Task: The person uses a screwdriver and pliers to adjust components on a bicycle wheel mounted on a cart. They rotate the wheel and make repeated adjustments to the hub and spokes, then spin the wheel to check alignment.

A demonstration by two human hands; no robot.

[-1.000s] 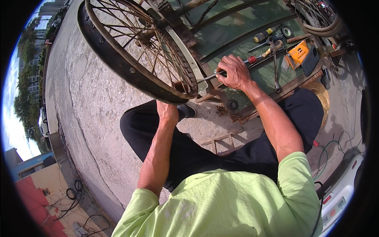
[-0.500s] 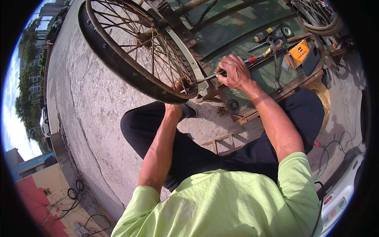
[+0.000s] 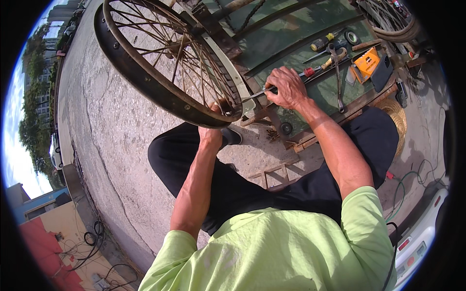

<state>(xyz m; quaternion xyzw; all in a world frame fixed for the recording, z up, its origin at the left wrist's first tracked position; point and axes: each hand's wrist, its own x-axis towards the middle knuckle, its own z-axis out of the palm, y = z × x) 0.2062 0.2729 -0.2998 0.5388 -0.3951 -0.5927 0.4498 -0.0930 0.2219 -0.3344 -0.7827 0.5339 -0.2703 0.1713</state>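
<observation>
A rusty spoked wheel [image 3: 160, 99] with a dark rim stands tilted in a pale metal fork [image 3: 227, 70]. At its lower end my left hand [image 3: 212, 127] is closed round the rim, with fingers partly hidden behind it and the spokes. My right hand [image 3: 287, 88] is closed on a slim metal tool [image 3: 257, 94] with a dark handle; its exact kind is hidden by the fingers. The tool's tip reaches the rim's lower edge beside the fork end. Just past my right knuckles lies a red-collared tool [image 3: 309, 72] on the green panel [image 3: 272, 48].
On the panel lie a hammer [image 3: 335, 58], a long wrench [image 3: 340, 92], a yellow-black screwdriver [image 3: 321, 43], a tape roll [image 3: 351, 37], an orange box [image 3: 367, 62] and a dark phone [image 3: 382, 75]. A straw hat [image 3: 394, 123] sits by my right knee; a metal frame [image 3: 274, 174] lies between my legs.
The wheel has turned a little, its rim bolts shifting up and left. My left hand has moved slightly left with the rim; my right hand stays nearly in place.
</observation>
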